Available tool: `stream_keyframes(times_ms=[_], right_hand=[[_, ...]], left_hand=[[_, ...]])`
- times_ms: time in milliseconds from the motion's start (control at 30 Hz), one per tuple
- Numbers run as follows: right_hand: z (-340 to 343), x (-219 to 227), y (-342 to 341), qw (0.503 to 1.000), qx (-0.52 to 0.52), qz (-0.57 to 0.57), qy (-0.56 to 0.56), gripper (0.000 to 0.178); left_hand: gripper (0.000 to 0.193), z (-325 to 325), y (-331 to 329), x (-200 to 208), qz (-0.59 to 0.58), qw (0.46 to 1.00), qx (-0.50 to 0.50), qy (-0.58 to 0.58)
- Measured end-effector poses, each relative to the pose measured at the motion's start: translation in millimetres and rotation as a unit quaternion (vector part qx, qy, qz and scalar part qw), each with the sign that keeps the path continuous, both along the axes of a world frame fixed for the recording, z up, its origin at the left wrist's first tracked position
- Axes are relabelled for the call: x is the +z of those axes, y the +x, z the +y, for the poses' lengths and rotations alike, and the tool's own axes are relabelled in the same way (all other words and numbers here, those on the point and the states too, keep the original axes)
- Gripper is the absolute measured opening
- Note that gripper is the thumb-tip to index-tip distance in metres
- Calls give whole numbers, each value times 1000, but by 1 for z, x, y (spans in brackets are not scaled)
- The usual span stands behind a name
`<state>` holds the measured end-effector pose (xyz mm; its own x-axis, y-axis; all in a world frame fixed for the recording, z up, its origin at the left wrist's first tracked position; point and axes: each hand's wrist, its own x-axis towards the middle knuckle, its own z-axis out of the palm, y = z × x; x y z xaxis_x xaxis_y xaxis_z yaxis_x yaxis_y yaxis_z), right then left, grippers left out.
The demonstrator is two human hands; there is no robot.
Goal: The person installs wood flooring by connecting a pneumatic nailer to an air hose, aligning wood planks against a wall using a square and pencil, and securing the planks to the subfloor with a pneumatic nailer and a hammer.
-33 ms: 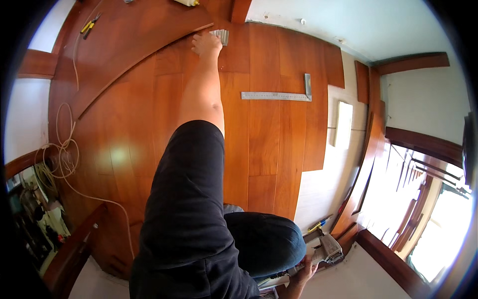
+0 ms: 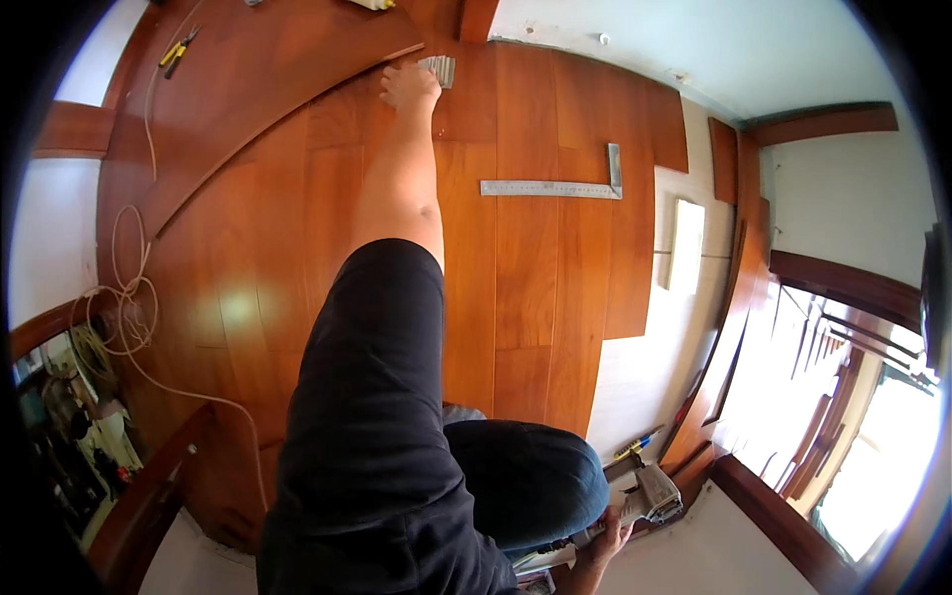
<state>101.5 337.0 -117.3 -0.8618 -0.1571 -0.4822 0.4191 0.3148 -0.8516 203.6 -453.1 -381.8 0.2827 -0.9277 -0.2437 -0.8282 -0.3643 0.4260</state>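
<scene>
My left hand (image 2: pixel 410 87) reaches far forward over the wooden floor (image 2: pixel 526 268), its arm stretched out in a black sleeve. The fingers are spread toward the left, low at the boards. Against its right side lies a pale, ridged bundle of strips (image 2: pixel 441 69), partly covered by the hand; whether it is touched I cannot tell. At the lower right, beside my bent knee (image 2: pixel 531 486), my right hand (image 2: pixel 607 540) is wrapped round a grey nail gun (image 2: pixel 656 493). A metal carpenter's square (image 2: pixel 550 189) lies on the boards to the right of my left arm.
A long loose plank (image 2: pixel 288 109) lies at the far left. Yellow-handled pliers (image 2: pixel 178 52) and a coiled cord or hose (image 2: pixel 134 307) are on the left. To the right, a white strip (image 2: pixel 685 246) rests on pale underlay (image 2: pixel 635 382), near a yellow-blue tool (image 2: pixel 635 446) and a wall.
</scene>
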Motion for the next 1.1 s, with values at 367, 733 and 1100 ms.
stream_keyframes(times_ms=[367, 733, 1100], right_hand=[[-10, -12, -2, 1000, -7, -16, 0, 44], [34, -5, 17, 1000, -15, -9, -24, 19], [128, 40, 60, 981, -72, 132, -123, 22]], left_hand=[[39, -14, 38, -26, -25, 989, -147, 12], [30, 52, 70, -22, 141, 973, -92, -156], [20, 304, -23, 148, 764, 557, -207, 250]])
